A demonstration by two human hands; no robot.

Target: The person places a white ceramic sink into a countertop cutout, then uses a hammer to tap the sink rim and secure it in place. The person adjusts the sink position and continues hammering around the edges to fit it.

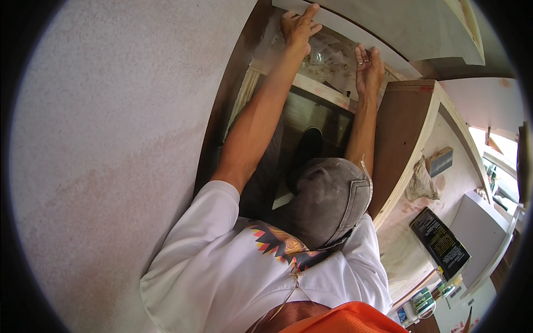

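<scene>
Both my arms reach up into a low wooden cabinet frame. A long white strip (360,34) runs slantwise across the top, with a dark line along its far edge. My left hand (298,30) is at its left part, one finger lying over the strip and the others bent at its near edge. Farther right, my right hand (369,72) is palm up, fingers stretched and apart, their tips at the strip's near edge. Whether those tips press on it cannot be made out. Behind the hands lies a dusty recess (336,66) with crumpled clear plastic (326,54).
A pale wall (122,139) rises close on my left. Beside my right arm stands a wooden cabinet side (402,133). Past it are a grey block (440,161), a crumpled bag (422,183), a black box (440,243) and a green-and-white container (423,302). My bent knee (333,194) sits below my arms.
</scene>
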